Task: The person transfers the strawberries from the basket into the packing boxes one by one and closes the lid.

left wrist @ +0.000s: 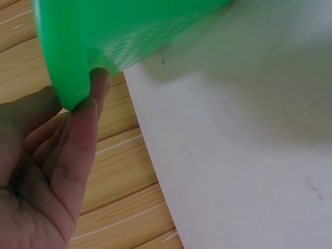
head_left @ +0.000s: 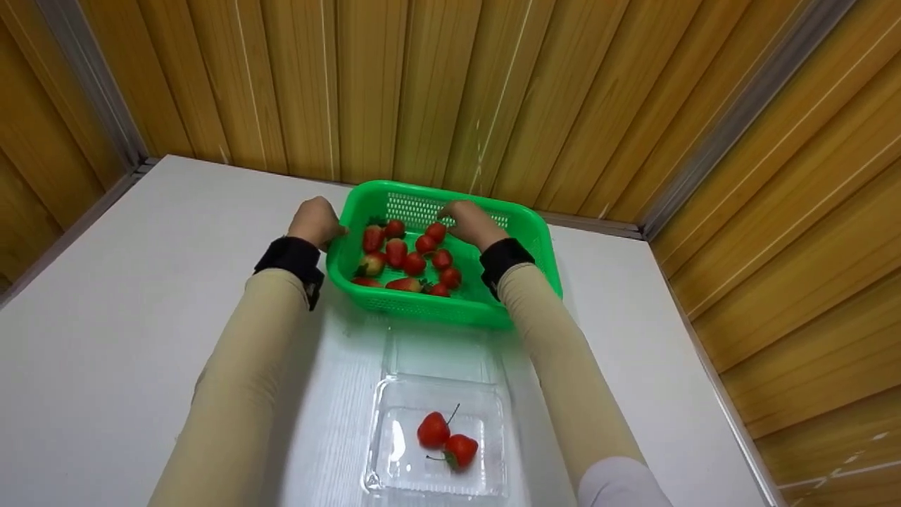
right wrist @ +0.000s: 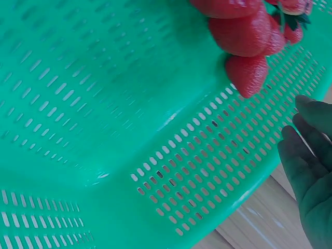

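Note:
A green plastic basket [head_left: 429, 310] with slotted walls holds several red strawberries [head_left: 396, 253], most of them gathered in its left and middle part. My left hand [head_left: 316, 222] grips the basket's left rim; in the left wrist view, thumb and fingers [left wrist: 78, 140] pinch that green edge. Over the basket's back part is my right hand [head_left: 473, 222], close to a strawberry [head_left: 436, 232]. Seen from the right wrist, this hand [right wrist: 314, 155] has its fingers apart from the strawberries [right wrist: 247, 75] and nothing between them.
In front of the basket lies a clear plastic box [head_left: 394, 465] with two stemmed strawberries [head_left: 433, 430] inside. Its clear lid [head_left: 436, 352] is folded back toward the basket. The white table [head_left: 105, 317] meets wood-patterned walls [head_left: 436, 91] behind and at the sides.

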The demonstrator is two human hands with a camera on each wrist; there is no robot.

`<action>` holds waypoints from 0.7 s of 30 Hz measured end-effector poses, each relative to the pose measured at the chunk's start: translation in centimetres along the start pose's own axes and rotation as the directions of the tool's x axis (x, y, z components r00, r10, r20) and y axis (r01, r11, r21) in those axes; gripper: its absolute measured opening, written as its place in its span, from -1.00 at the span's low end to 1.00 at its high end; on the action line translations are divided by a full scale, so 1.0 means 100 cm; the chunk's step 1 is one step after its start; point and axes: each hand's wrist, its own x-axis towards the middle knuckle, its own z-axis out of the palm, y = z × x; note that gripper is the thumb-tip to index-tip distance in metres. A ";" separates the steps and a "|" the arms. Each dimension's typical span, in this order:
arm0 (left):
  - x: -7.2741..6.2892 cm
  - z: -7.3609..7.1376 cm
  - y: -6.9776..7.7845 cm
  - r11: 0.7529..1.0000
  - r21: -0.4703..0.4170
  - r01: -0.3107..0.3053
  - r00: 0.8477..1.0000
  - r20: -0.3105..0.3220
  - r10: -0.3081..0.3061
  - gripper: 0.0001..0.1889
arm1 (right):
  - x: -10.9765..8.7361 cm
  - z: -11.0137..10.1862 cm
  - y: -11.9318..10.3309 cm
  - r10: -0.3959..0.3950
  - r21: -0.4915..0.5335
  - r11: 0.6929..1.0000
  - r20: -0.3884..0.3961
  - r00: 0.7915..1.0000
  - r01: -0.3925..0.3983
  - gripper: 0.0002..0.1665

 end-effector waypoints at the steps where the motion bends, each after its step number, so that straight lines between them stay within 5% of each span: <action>1: 0.000 0.001 0.001 1.000 0.022 -0.006 1.000 -0.014 0.006 -0.72 | 0.001 0.001 0.000 0.001 -0.004 1.000 0.003 1.000 -0.001 -0.58; 10: -0.005 0.008 0.007 0.999 0.045 -0.028 0.998 -0.050 0.030 -0.70 | 0.008 0.015 0.000 0.107 -0.013 0.994 0.087 0.990 -0.107 -0.55; 21: -0.012 0.007 0.004 0.999 0.044 -0.018 0.999 -0.047 0.020 -0.69 | 0.012 0.034 -0.006 0.091 -0.025 0.996 0.116 0.989 -0.089 -0.68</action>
